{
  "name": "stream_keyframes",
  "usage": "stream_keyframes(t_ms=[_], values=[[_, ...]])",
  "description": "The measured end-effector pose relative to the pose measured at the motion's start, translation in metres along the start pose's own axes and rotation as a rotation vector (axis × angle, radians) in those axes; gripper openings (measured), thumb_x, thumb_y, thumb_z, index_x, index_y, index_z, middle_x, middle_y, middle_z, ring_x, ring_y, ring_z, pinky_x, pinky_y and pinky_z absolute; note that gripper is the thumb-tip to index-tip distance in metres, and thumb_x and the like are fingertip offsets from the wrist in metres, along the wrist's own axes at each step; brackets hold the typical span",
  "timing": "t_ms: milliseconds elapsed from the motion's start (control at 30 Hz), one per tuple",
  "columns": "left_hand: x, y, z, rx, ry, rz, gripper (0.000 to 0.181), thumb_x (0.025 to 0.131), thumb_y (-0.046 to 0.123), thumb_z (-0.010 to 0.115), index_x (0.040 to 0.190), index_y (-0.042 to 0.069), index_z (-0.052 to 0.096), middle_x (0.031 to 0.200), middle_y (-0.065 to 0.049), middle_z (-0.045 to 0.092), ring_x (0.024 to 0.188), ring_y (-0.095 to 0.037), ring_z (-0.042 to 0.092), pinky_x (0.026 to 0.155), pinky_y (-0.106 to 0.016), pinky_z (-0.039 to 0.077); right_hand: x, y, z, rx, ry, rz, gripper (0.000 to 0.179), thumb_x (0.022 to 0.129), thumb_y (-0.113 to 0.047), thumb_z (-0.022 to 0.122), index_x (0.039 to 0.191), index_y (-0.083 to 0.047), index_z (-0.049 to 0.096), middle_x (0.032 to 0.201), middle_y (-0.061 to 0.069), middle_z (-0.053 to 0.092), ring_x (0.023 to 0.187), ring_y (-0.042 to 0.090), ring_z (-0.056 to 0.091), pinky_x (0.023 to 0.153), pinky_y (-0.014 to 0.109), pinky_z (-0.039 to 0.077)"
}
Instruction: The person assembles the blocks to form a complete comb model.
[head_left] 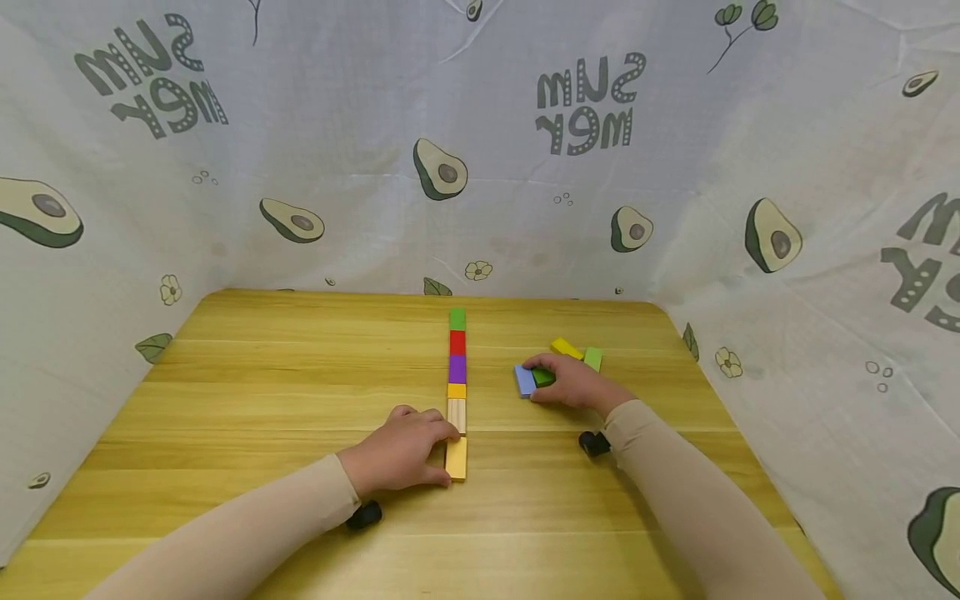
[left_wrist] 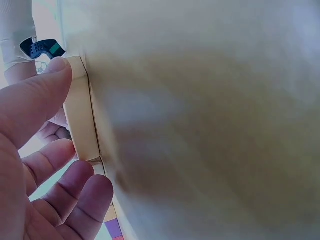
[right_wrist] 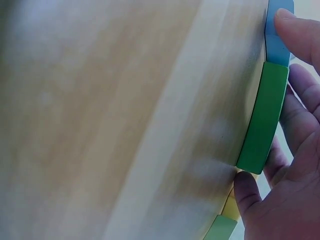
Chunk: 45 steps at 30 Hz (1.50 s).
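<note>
A straight row of blocks runs away from me on the table (head_left: pixel 262 375): green (head_left: pixel 457 319), red (head_left: pixel 457 342), purple (head_left: pixel 457 369), orange-yellow (head_left: pixel 457 391), a striped pale wood block (head_left: pixel 457 416) and a light yellow block (head_left: pixel 456 460) nearest me. My left hand (head_left: pixel 405 450) pinches the light yellow block lengthwise, thumb at its near end and index finger at its far end. To the right of the row, my right hand (head_left: pixel 573 383) pinches a blue block (head_left: pixel 523 382). A dark green block (right_wrist: pixel 264 117) lies against the blue one, partly under that hand.
Just beyond the right hand lie a yellow block (head_left: pixel 567 347) and a light green block (head_left: pixel 592 358). A white cloth (head_left: pixel 360 125) printed with avocados hangs behind the table and on both sides. Black wrist devices (head_left: pixel 364 516) sit under both forearms.
</note>
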<state>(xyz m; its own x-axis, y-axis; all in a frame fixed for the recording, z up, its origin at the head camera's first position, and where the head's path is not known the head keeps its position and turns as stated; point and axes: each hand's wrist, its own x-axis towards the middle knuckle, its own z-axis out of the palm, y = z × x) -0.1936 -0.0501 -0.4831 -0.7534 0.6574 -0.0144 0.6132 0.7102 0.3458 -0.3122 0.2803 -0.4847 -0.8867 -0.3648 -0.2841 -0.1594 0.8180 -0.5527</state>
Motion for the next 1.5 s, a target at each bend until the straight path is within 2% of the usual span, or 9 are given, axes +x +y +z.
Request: stream_keyframes(t_ms=[1100, 1300, 1500], values=[[0.002, -0.005, 0.003, -0.019, 0.007, -0.009, 0.056, 0.085, 0.047, 0.087, 0.129, 0.017, 0.07, 0.124, 0.002, 0.071, 0.116, -0.014, 0.065, 0.109, -0.051, 0.039, -0.002, -0.001, -0.001, 0.02, -0.008, -0.018, 0.057, 0.096, -0.027, 0.079, 0.147, -0.017, 0.058, 0.156, 0.02, 0.05, 0.131, 0.035, 0.051, 0.117, 0.057, 0.041], [0.003, -0.007, 0.002, -0.065, 0.004, -0.028, 0.056, 0.086, 0.047, 0.086, 0.131, 0.018, 0.07, 0.126, 0.002, 0.069, 0.115, -0.014, 0.065, 0.109, -0.05, 0.038, -0.002, 0.0, -0.001, 0.017, -0.006, -0.022, 0.056, 0.096, -0.026, 0.079, 0.147, -0.017, 0.058, 0.156, 0.02, 0.05, 0.131, 0.035, 0.052, 0.117, 0.057, 0.041], [0.008, -0.012, 0.002, -0.126, 0.007, -0.081, 0.059, 0.089, 0.049, 0.081, 0.136, 0.017, 0.066, 0.133, -0.003, 0.064, 0.126, -0.027, 0.062, 0.11, -0.055, 0.04, -0.001, 0.001, -0.001, 0.019, -0.003, -0.023, 0.056, 0.096, -0.026, 0.079, 0.147, -0.016, 0.059, 0.157, 0.019, 0.05, 0.133, 0.035, 0.051, 0.119, 0.058, 0.04]])
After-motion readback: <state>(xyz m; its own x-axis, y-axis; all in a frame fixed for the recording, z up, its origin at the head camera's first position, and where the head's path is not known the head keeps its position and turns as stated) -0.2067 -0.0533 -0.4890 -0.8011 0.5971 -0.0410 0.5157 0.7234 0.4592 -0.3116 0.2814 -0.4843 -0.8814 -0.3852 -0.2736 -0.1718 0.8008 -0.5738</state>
